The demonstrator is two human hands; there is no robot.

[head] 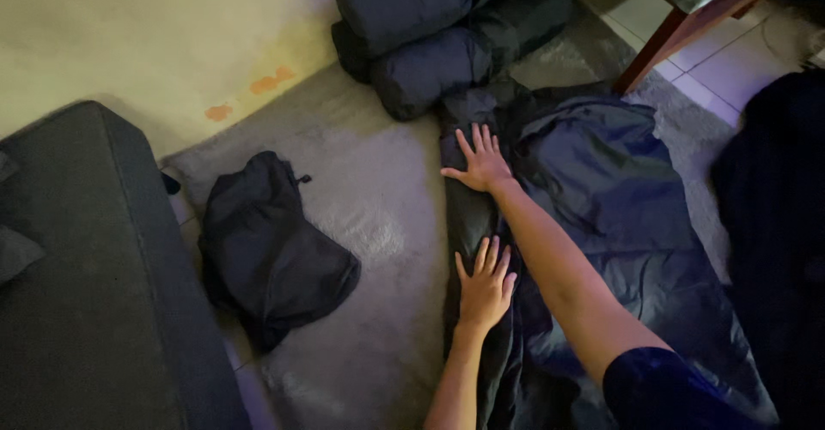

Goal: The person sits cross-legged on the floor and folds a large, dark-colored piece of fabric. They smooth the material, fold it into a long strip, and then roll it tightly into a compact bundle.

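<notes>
A dark, slippery-looking sleeping bag (601, 215) lies spread flat on a grey rug (369, 189), its left edge folded over. Both hands press on that folded edge. The right hand (483, 164) lies farther up the bag, palm down, fingers spread apart. The left hand (484, 288) rests nearer the person, palm down, fingers close together. Neither hand grips anything. Flattening the fold well likely calls for firm, even pressure along the edge, pushing air out toward the far end. Left of the bag on the rug lies a crumpled black stuff sack (266, 250); whether anything is inside cannot be told. Beyond the bag's far end, rolled dark bundles (430, 35) are stacked against the wall.
</notes>
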